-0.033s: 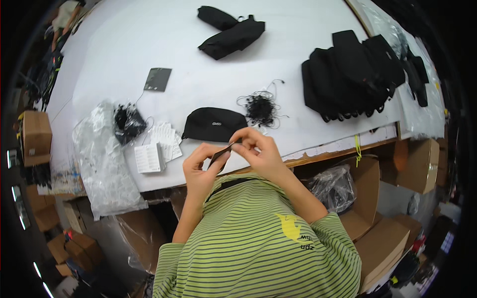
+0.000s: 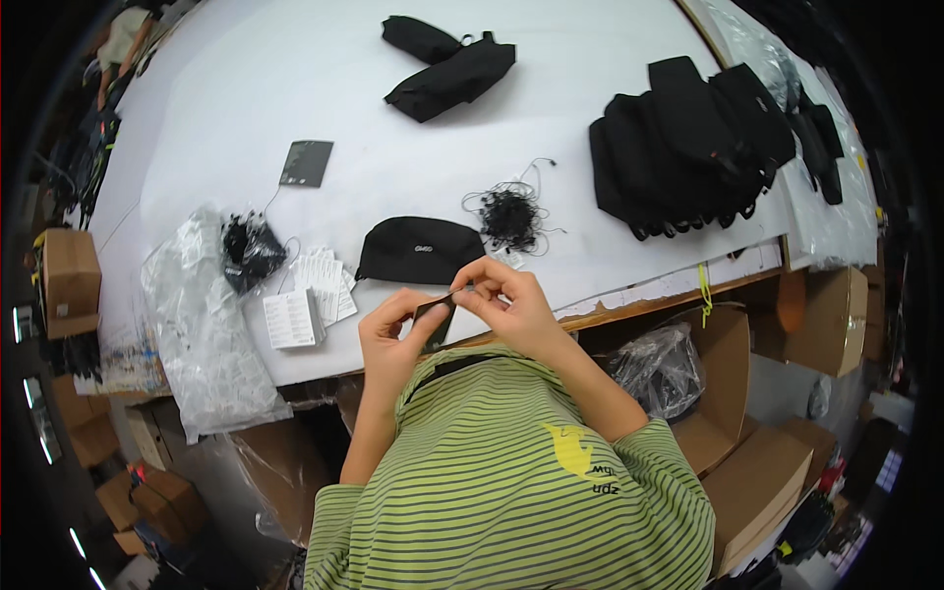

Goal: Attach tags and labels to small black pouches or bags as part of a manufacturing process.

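a small, dark, flat rectangular card [image 2: 441,330] is held near the front edge of the white-topped desk [image 2: 246,118]. its side is pinched in the grip of the left hand [image 2: 389,336]; its upper corner is pinched between thumb and fingertips of the right hand [image 2: 508,310]. a black, half-round fabric pouch [image 2: 418,251] is noted lying just beyond, beside a tangle of thin black cords [image 2: 509,218].

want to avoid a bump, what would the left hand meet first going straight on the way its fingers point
Probably the right hand, just ahead of the left hand, which holds a dark flat piece; depth is hard to judge.
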Motion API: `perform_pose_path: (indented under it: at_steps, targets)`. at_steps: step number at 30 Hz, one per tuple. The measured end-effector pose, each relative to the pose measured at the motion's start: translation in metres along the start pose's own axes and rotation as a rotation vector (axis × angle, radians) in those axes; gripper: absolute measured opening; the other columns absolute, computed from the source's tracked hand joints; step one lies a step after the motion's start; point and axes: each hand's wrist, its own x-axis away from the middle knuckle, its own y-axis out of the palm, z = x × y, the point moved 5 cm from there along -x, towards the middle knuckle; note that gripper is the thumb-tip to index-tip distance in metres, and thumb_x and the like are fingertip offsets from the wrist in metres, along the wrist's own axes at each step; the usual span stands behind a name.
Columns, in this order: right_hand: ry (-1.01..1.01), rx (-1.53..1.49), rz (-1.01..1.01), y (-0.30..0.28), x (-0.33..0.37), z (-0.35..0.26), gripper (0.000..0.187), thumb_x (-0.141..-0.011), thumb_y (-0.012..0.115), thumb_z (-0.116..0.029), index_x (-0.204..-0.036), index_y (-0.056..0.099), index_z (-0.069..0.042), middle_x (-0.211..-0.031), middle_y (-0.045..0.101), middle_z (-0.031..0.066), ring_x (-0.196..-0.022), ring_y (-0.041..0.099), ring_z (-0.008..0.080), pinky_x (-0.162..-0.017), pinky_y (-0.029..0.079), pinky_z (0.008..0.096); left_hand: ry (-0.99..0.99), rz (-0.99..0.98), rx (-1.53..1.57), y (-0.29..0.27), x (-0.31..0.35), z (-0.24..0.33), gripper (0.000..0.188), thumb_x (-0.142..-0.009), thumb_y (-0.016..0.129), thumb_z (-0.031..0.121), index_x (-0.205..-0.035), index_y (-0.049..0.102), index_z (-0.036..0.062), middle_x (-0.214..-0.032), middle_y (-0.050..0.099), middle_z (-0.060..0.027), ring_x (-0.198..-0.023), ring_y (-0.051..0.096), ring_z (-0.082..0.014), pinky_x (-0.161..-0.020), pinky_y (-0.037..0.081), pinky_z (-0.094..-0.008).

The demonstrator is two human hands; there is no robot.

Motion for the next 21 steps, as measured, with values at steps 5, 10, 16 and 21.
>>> perform_pose_path:
  at_steps: [5, 10, 16, 21]
  targets:
    - [0.025, 0.148, -0.087, -0.006, 0.007, -0.007, 0.013, -0.081, 0.070, -0.014, -0.080, 0.062, -0.003, -0.051, 0.037, -0.0021, -0.048, 0.030, 0.0059, -0.046, 0.026, 0.0248, -0.212, -0.279, 0.233, 0.002, -0.008, -0.017, 0.022, -0.096, 0.052, 0.016, -0.088, 0.061, -0.0013, -0.082, 0.059, -0.0017, -0.077, 0.052, -0.0075, -0.071, 0.042, -0.0232]
    - [0.027, 0.203, -0.101, -0.006, 0.005, -0.006, 0.015, -0.081, 0.071, -0.016, -0.081, 0.064, -0.003, -0.052, 0.042, -0.0025, -0.049, 0.034, 0.0045, -0.046, 0.026, 0.0229, -0.262, -0.335, 0.233, 0.006, -0.007, -0.033, 0.010, -0.093, 0.056, 0.010, -0.089, 0.056, 0.0017, -0.081, 0.055, 0.0008, -0.072, 0.049, -0.0042, -0.067, 0.038, -0.0184]
    - [0.183, -0.040, -0.155, -0.013, 0.001, 0.010, 0.014, -0.084, 0.069, -0.016, -0.085, 0.064, -0.003, -0.057, 0.049, -0.0059, -0.051, 0.037, 0.0010, -0.046, 0.028, 0.0199, -0.048, -0.162, 0.258, 0.011, -0.019, -0.027, 0.010, -0.093, 0.056, 0.010, -0.087, 0.056, 0.0017, -0.081, 0.056, -0.0025, -0.068, 0.050, -0.0072, -0.061, 0.040, -0.0203]
    - [0.229, 0.003, -0.067, -0.045, 0.008, 0.008, 0.011, -0.084, 0.066, -0.014, -0.085, 0.063, -0.003, -0.055, 0.047, -0.0069, -0.049, 0.036, 0.0011, -0.046, 0.028, 0.0191, 0.163, -0.208, -0.340, 0.031, -0.048, -0.051, 0.025, -0.081, 0.060, 0.001, -0.105, 0.061, 0.0085, -0.104, 0.057, -0.0081, -0.090, 0.055, -0.0206, -0.075, 0.045, -0.0277]
